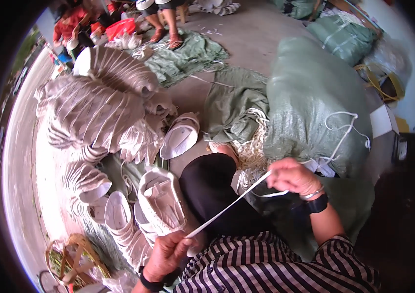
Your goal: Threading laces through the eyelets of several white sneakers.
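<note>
A white shoelace (232,205) runs taut on a slant between my two hands, over my dark trouser leg. My left hand (168,253) is low in the view, its fingers pinched round the lower end. Higher up and to the right, my right hand (293,178) is closed on the other end, with a loose tail of lace hanging below it. Just beyond my left hand is a white canvas shoe upper (162,200), its opening facing up, beside my knee. Past my right hand lies a tangled pile of white laces (252,146).
Nested stacks of white shoe uppers (95,107) are heaped on the left. A bulging green woven sack (314,97) stands at right, with another sack (344,36) behind. A wicker basket (78,259) sits at lower left. Other people (73,24) sit at the far side.
</note>
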`<state>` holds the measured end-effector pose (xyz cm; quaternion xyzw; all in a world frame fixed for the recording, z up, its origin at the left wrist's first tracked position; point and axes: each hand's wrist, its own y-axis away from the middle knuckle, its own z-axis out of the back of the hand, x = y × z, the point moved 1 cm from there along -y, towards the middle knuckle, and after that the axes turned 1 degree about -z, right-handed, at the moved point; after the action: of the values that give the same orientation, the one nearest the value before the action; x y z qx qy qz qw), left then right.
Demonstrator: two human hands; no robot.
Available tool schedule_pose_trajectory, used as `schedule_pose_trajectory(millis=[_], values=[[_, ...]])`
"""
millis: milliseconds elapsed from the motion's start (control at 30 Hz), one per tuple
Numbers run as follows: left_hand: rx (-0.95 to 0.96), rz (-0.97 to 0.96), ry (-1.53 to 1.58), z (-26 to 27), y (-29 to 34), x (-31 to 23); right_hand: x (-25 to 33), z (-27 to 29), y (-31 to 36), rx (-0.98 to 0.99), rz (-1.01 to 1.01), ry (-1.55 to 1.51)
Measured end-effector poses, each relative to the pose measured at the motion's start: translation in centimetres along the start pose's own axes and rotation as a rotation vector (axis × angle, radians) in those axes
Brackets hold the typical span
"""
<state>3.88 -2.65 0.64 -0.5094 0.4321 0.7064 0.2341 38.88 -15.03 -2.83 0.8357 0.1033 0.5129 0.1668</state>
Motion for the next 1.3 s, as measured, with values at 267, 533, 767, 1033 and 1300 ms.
schedule_pose_trajectory(millis=[267,533,767,1033,1300], values=[[-0.156,0.153,-0.221,2.7,2.6,2.4,-2.1,2.3,-0.7,-0.395,-0.19,1.132],[-0.246,-0.049,-0.203,-0.5,1.1,2.5,-4.3,-16.0,-6.3,0.36,0.287,0.411],[-0.261,0.038,-0.062,0.3,1.7,3.4,-3.5,-15.9,-8.2,0.597,-0.122,0.783],[-0.537,-0.114,-0.393,-0.6,-0.5,5.6,-1.9,-15.9,-12.0,0.282,0.387,0.907],[-0.617,-0.159,-0.37,-0.9,0.2,6.4,-3.3,-17.1,-16.5,0.236,0.01,0.747]])
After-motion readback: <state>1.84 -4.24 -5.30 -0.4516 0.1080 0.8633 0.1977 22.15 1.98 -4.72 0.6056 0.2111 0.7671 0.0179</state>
